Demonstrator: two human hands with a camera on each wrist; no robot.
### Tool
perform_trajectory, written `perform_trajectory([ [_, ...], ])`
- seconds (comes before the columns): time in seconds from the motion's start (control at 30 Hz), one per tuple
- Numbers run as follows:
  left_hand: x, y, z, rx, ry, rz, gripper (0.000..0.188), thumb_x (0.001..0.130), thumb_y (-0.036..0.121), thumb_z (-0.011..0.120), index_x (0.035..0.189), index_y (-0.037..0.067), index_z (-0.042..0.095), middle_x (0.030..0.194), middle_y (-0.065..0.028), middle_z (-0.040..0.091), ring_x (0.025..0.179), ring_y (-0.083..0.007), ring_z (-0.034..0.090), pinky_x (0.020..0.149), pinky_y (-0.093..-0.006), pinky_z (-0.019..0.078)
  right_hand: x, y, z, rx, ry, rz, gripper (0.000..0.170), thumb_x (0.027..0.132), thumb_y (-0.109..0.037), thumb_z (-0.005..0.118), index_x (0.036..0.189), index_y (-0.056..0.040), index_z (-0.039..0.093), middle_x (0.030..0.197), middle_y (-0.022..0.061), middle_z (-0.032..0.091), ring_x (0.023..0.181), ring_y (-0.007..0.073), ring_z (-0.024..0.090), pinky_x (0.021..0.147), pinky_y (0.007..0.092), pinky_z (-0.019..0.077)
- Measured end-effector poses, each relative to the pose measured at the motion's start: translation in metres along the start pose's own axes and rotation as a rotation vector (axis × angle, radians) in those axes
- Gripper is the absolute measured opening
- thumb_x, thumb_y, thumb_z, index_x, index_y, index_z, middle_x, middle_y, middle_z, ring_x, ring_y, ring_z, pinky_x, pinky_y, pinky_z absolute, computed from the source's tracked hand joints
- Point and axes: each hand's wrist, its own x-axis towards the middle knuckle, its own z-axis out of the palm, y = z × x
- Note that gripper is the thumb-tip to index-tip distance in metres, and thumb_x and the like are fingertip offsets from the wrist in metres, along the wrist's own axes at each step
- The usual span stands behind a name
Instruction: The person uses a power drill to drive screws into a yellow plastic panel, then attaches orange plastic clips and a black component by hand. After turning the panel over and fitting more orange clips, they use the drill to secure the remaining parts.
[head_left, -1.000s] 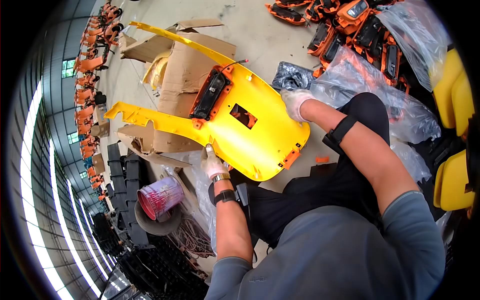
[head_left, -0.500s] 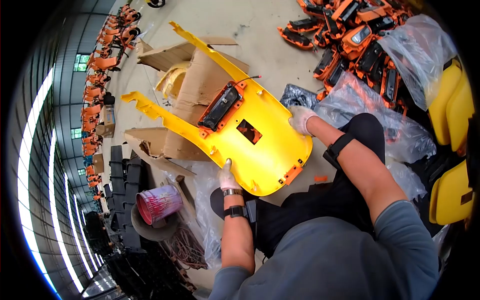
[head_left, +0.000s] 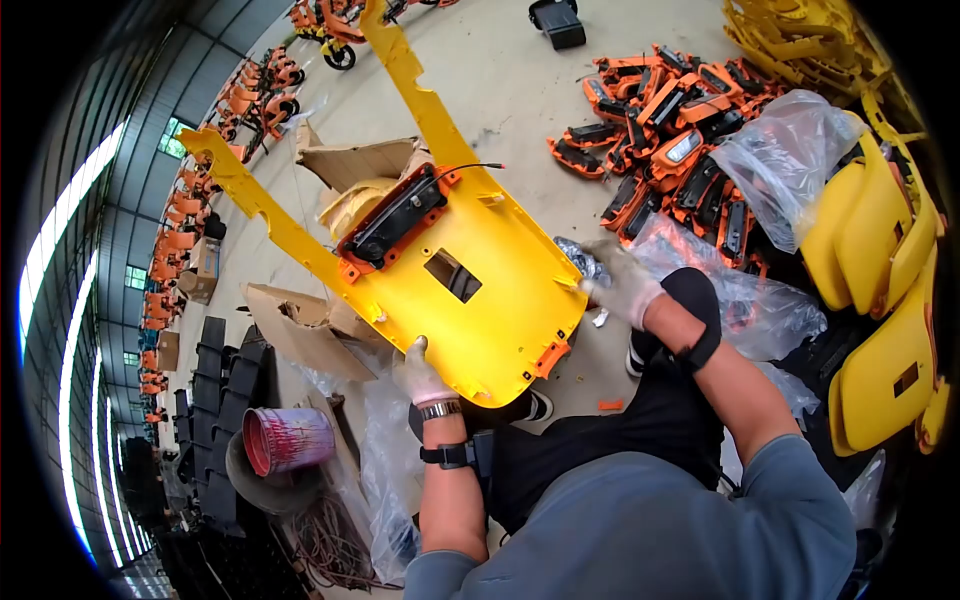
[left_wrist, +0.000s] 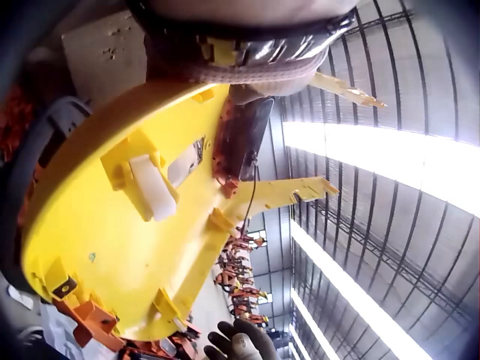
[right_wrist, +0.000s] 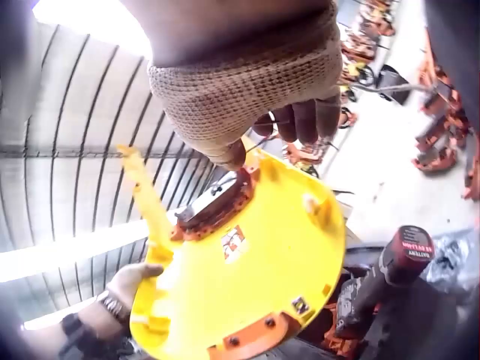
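A yellow plastic panel (head_left: 480, 330) with two long arms and a square cutout is held up in front of my body. Across it sits a black unit in an orange frame (head_left: 395, 220), a thin cable trailing from it. With the thumb over the rim, my left hand (head_left: 420, 375) in a pale knit glove grips the panel's near left edge. My right hand (head_left: 625, 285), gloved too, is beside the right edge; in the right wrist view its fingers (right_wrist: 304, 120) hang loosely, apart from the panel. A small orange piece (head_left: 551, 360) is fixed at the panel's near end.
A torn cardboard box (head_left: 300, 320) stands beyond the panel. Orange and black units (head_left: 680, 140) lie heaped on the floor, with clear plastic sheeting (head_left: 740, 290) and yellow panels (head_left: 880, 390) at right. A stained bucket (head_left: 290, 440) stands left. A battery-powered tool (right_wrist: 390, 270) shows below the panel.
The right hand has come off the panel's right edge. The panel has tilted up, its arms reaching farther up the view. The head view has shifted, showing more floor and parts at right.
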Motion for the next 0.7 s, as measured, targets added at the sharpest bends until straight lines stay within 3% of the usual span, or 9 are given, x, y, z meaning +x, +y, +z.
perform_trajectory([
  [0.07,-0.017,0.014,0.019,-0.021,0.049,0.002,0.033,0.086,0.006,0.055,0.115,-0.01,0.059,0.11,-0.0191,0.065,0.094,-0.0333,0.066,0.083,-0.0428,0.0543,-0.024,-0.029,0.002,-0.146,-0.013,-0.165,0.06,0.085,-0.035,0.065,0.134,-0.0036,0.051,0.135,0.0186,0.052,0.129,0.0331,0.047,0.111,0.0402,0.0351],
  [0.2,-0.024,0.001,0.047,-0.206,0.094,-0.145,0.032,0.086,0.003,0.054,0.115,-0.011,0.056,0.109,-0.0221,0.064,0.094,-0.0364,0.066,0.084,-0.0461,0.0537,-0.065,-0.077,0.029,-0.376,-0.343,-0.366,0.079,0.078,-0.045,0.071,0.139,0.0002,0.046,0.138,0.0184,0.05,0.133,0.0322,0.044,0.115,0.0389,0.0278],
  [0.23,-0.024,-0.001,0.049,-0.264,0.054,-0.186,0.032,0.086,0.004,0.054,0.115,-0.011,0.056,0.11,-0.0221,0.064,0.094,-0.0367,0.066,0.085,-0.0467,0.0533,-0.073,-0.085,0.037,-0.488,-0.288,-0.467,0.075,0.077,-0.044,0.073,0.134,-0.0002,0.051,0.135,0.0178,0.053,0.129,0.0301,0.047,0.111,0.0396,0.0319],
  [0.3,-0.028,-0.003,0.053,-0.383,-0.014,-0.265,0.033,0.087,0.005,0.052,0.115,-0.01,0.056,0.111,-0.0222,0.063,0.095,-0.0373,0.066,0.086,-0.0479,0.0526,-0.069,-0.09,0.049,-0.522,-0.169,-0.495,0.057,0.083,-0.037,0.068,0.126,-0.0006,0.057,0.13,0.0161,0.056,0.125,0.0275,0.051,0.105,0.0389,0.0366],
  [0.4,-0.04,-0.004,0.056,-0.377,-0.08,-0.248,0.034,0.087,0.009,0.053,0.115,-0.011,0.054,0.112,-0.0227,0.062,0.098,-0.0381,0.065,0.089,-0.0482,0.0513,-0.061,-0.082,0.057,-0.538,-0.149,-0.436,0.041,0.089,-0.029,0.059,0.119,-0.0011,0.06,0.125,0.015,0.059,0.121,0.0264,0.053,0.1,0.0372,0.0392],
  [0.57,-0.057,0.013,0.065,-0.344,-0.148,-0.278,0.036,0.087,0.011,0.054,0.115,-0.012,0.052,0.113,-0.0233,0.061,0.1,-0.0385,0.064,0.091,-0.0477,0.0507,-0.059,-0.071,0.056,-0.523,0.026,-0.511,0.036,0.091,-0.024,0.053,0.12,-0.0041,0.061,0.126,0.016,0.06,0.122,0.0291,0.053,0.104,0.0389,0.0385],
  [0.7,-0.038,-0.016,0.056,-0.373,-0.251,-0.318,0.039,0.09,0.019,0.055,0.121,-0.004,0.054,0.12,-0.0193,0.061,0.11,-0.0363,0.06,0.097,-0.0504,0.0463,-0.057,-0.054,0.055,-0.432,0.062,-0.522,0.039,0.087,-0.023,0.057,0.122,-0.0062,0.061,0.129,0.0178,0.059,0.126,0.0315,0.051,0.107,0.0409,0.0376],
])
